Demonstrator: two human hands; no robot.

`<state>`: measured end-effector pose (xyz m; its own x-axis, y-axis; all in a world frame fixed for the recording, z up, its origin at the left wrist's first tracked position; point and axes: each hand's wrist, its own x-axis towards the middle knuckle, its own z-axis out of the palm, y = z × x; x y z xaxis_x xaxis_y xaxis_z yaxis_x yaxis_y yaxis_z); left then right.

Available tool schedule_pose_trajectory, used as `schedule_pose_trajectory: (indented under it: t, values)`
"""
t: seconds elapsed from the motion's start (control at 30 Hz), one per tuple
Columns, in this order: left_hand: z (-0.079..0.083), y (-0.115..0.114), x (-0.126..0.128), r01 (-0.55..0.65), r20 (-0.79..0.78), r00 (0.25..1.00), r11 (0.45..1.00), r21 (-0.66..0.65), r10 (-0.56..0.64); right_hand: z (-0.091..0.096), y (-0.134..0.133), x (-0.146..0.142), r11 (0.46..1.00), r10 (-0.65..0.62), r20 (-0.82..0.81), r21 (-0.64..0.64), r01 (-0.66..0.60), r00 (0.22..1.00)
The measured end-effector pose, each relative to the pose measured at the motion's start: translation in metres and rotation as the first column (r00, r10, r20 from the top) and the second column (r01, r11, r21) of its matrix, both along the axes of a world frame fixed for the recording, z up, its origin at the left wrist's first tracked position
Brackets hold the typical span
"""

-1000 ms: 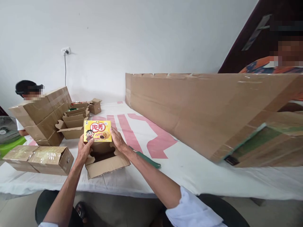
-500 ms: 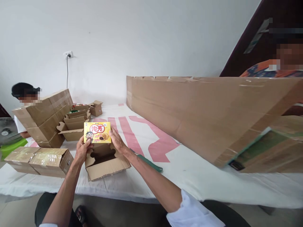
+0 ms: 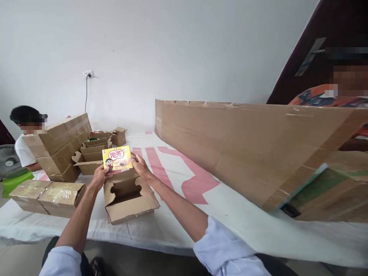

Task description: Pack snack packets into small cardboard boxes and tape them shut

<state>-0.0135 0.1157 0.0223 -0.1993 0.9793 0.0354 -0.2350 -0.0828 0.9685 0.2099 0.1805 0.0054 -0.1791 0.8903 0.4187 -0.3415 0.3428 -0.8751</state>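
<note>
A yellow snack box (image 3: 117,158) with red lettering and a cartoon figure is held up between both hands, its printed front towards me and slightly tilted. My left hand (image 3: 100,176) grips its lower left corner, thumb on the front. On the right edge my right hand (image 3: 140,165) is closed, its fingers along the side. Just below and nearer to me stands an open cardboard carton (image 3: 132,205) with cut-out flaps; its inside is dark, and I cannot make out any contents.
Taped cartons (image 3: 61,195) lie at the left, before a carton stack (image 3: 63,149). Several open cartons (image 3: 91,157) stand in a row beyond. A long cardboard panel (image 3: 230,142) crosses the right side. One person (image 3: 24,142) sits behind the stack, another (image 3: 313,94) behind the panel.
The snack box has tilted, its right side rising a little, and sits further above the carton. My right forearm hides the green strap-like thing seen before. The view has shifted slightly.
</note>
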Motion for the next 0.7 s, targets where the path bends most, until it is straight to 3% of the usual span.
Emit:
schedule_pose_trajectory:
  t: [0.23,0.7]
  values:
    - [-0.001,-0.003,0.001,0.006,0.023,1.0,1.0,-0.01,-0.006,0.0,-0.008,0.002,1.0,0.008,0.004,0.006,-0.008,1.0]
    - [-0.002,-0.004,0.0,0.004,0.026,1.0,1.0,-0.004,-0.003,-0.001,-0.015,-0.001,0.995,-0.097,-0.052,-0.038,0.095,0.994]
